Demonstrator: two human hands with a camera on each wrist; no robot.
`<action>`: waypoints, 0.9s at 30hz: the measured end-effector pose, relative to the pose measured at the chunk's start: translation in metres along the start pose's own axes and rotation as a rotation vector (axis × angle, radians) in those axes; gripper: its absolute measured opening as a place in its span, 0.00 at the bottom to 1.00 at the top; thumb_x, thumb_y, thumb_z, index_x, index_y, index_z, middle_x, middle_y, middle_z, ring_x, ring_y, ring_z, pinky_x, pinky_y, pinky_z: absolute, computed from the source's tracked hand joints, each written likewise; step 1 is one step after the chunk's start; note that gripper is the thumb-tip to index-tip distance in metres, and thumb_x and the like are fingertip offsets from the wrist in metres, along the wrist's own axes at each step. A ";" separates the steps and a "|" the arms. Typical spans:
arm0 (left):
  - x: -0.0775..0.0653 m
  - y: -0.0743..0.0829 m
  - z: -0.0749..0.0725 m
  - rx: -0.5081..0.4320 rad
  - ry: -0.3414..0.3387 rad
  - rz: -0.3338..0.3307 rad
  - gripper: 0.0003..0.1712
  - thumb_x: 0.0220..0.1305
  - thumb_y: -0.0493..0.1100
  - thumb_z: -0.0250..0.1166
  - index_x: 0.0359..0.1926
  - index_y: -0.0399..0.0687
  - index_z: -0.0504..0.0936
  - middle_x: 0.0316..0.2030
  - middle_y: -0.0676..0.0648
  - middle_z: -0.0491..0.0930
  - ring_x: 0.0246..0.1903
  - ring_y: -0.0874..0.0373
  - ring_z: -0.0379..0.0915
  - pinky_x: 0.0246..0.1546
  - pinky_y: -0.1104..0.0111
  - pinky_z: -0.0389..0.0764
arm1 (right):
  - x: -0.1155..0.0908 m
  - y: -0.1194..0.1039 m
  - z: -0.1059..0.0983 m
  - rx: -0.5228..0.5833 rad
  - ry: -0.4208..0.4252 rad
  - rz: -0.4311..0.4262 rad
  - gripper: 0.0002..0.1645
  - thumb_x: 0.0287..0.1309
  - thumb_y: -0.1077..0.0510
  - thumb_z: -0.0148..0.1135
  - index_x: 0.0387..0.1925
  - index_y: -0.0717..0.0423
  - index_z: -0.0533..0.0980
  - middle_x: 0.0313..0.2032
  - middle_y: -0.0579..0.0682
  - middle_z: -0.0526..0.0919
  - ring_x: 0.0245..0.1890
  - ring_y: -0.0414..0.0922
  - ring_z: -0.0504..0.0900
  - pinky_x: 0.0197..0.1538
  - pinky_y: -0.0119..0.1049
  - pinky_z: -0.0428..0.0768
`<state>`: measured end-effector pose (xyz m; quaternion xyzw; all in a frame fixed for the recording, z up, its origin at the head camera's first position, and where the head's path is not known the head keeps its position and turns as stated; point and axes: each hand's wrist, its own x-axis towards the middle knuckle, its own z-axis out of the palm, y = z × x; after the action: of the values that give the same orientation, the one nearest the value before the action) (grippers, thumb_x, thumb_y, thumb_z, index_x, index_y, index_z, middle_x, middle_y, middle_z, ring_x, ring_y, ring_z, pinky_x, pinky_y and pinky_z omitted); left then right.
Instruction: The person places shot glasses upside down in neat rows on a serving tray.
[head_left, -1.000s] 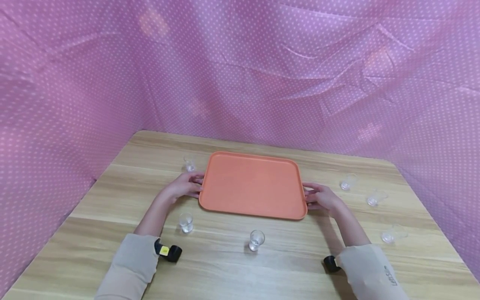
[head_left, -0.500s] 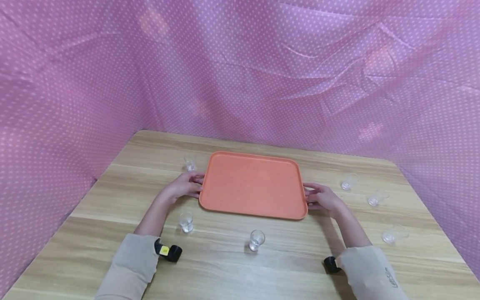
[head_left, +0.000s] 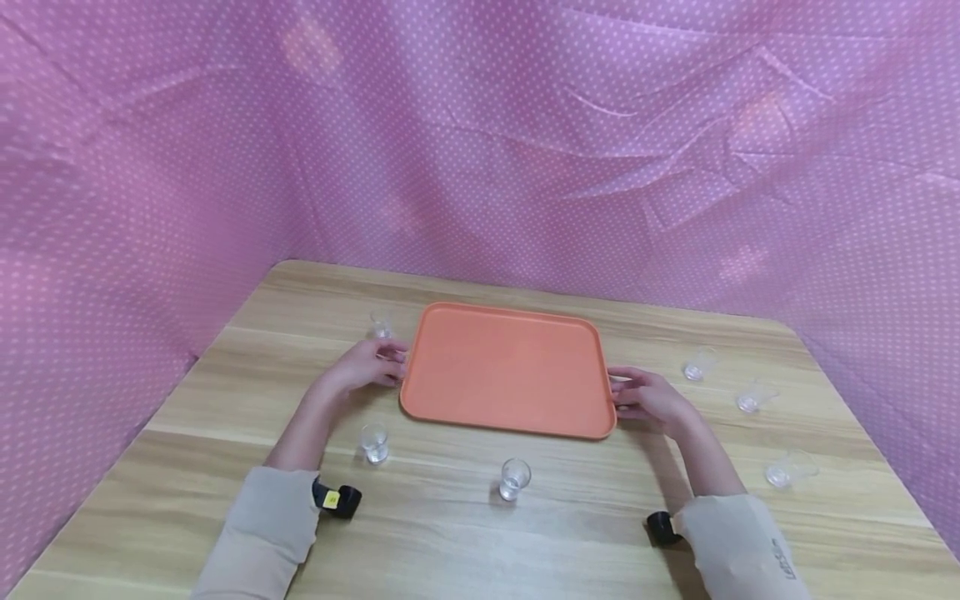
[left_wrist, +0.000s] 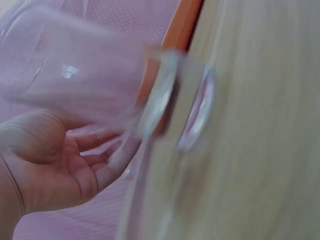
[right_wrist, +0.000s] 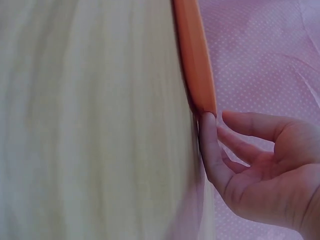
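An orange rectangular tray (head_left: 510,371) lies flat on the wooden table. At its left end, my left hand (head_left: 370,364) has loosely bent fingers right by the rim. In the left wrist view, a blurred clear glass (left_wrist: 100,75) stands in front of that hand (left_wrist: 65,165) and covers part of the fingers. My right hand (head_left: 651,397) is at the tray's right end. There, in the right wrist view, one fingertip (right_wrist: 208,120) meets the tray edge (right_wrist: 195,60), while the thumb is held apart from it.
Small clear glasses stand around the tray: one behind my left hand (head_left: 381,325), one near my left forearm (head_left: 374,443), and one in front of the tray (head_left: 514,479). Several more glasses (head_left: 753,397) are at the right. A pink dotted cloth (head_left: 480,150) hangs behind the table.
My left hand has drawn slightly back and up at the tray's left end, and its fingers have shifted along the rim. The right hand, tray and glasses look nearly unmoved.
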<state>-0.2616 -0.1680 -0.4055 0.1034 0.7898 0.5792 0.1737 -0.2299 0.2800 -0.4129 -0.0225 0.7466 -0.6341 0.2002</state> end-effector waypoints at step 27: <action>0.039 -0.025 -0.071 0.073 0.115 0.169 0.33 0.54 0.27 0.61 0.61 0.27 0.61 0.54 0.29 0.66 0.51 0.40 0.64 0.56 0.54 0.66 | 0.000 0.010 0.003 -0.051 0.052 -0.124 0.31 0.57 0.73 0.50 0.61 0.80 0.53 0.49 0.68 0.72 0.40 0.39 0.78 0.47 0.37 0.78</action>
<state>-0.3245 -0.2235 -0.4162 0.1422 0.8075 0.5676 0.0747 -0.2268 0.2790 -0.4228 -0.0573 0.7647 -0.6262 0.1406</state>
